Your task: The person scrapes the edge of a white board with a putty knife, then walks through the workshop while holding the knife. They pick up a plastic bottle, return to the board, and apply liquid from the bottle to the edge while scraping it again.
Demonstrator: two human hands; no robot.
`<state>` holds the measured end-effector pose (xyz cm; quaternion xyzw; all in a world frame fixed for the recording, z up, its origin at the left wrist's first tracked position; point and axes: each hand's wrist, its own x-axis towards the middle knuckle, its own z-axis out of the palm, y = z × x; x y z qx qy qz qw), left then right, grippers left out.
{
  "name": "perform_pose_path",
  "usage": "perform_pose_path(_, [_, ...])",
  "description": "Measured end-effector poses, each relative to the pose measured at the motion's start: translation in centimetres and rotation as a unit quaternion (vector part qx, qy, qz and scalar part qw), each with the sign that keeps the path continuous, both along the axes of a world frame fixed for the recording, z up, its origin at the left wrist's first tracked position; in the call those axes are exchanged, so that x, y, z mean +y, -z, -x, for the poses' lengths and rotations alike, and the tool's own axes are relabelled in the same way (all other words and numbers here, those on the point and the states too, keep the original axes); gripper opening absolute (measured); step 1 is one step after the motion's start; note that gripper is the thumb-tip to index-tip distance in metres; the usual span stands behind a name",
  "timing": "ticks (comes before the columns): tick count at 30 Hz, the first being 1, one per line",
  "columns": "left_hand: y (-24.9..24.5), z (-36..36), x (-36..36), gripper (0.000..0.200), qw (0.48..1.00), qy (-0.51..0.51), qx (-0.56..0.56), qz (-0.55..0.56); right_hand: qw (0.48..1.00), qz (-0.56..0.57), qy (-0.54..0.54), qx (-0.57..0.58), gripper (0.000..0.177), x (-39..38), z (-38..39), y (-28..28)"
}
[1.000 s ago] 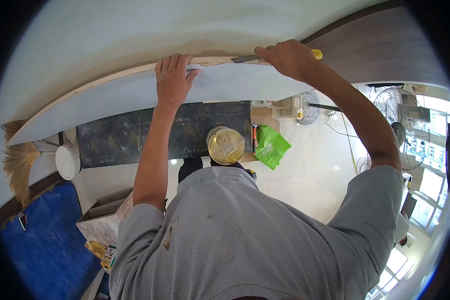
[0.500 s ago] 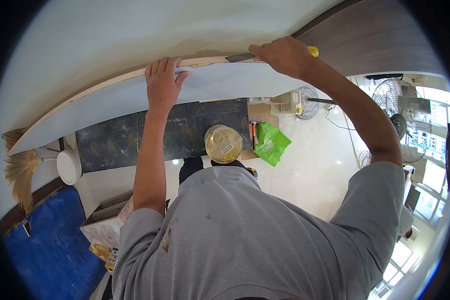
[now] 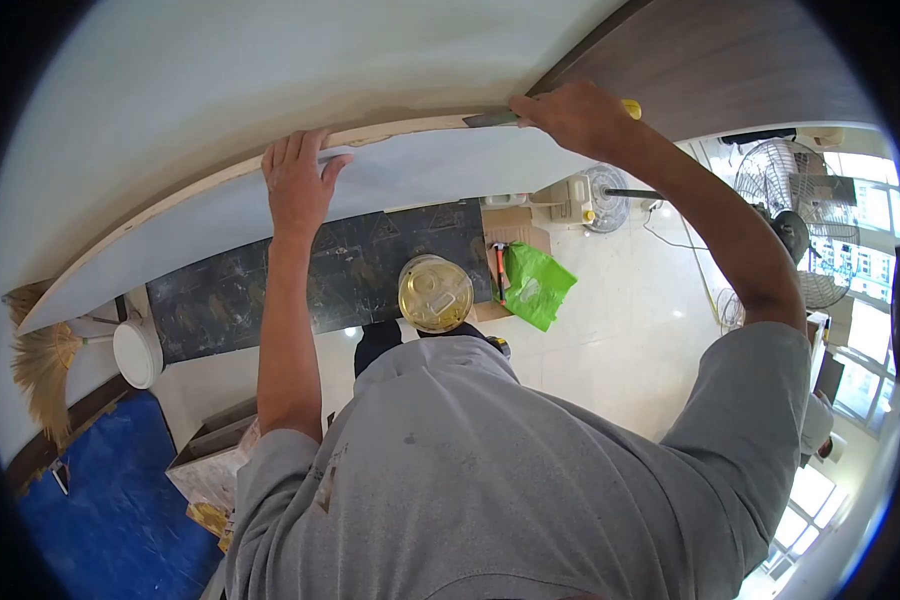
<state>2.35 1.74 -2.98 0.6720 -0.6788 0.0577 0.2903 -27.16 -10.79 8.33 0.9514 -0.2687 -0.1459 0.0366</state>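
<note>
My left hand (image 3: 298,190) rests on the raw edge of a long white panel (image 3: 410,165), its fingers over the edge and the thumb apart on the panel's face. My right hand (image 3: 577,122) is closed around a saw-like tool with a yellow handle end (image 3: 631,109) and a flat grey blade (image 3: 490,119). The blade lies along the panel's top edge, near the wall (image 3: 370,60). Whether the blade has teeth is too small to tell.
Below are a dark platform (image 3: 220,300), a clear-lidded tub (image 3: 436,293), a hammer (image 3: 499,270) and a green bag (image 3: 538,285). A straw broom (image 3: 45,365) and white bucket (image 3: 137,354) stand left. Fans (image 3: 782,190) and a person (image 3: 820,425) are at right.
My left hand has shifted left along the panel edge. The view has moved slightly, and my right hand still holds the tool, its blade on the edge.
</note>
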Motion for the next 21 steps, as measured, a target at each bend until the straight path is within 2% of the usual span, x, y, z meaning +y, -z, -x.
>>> perform_pose_path(11, [0.4,-0.5,0.3,0.043,0.999,-0.003,-0.032,-0.002,0.999,-0.030,0.016,0.004,0.017,-0.1,1.6,0.3])
perform_pose_path(21, [-0.3,-0.1,0.6,0.038,0.999,-0.009,-0.036,-0.001,0.999,-0.030,0.023,0.016,0.021,-0.3,2.7,0.2])
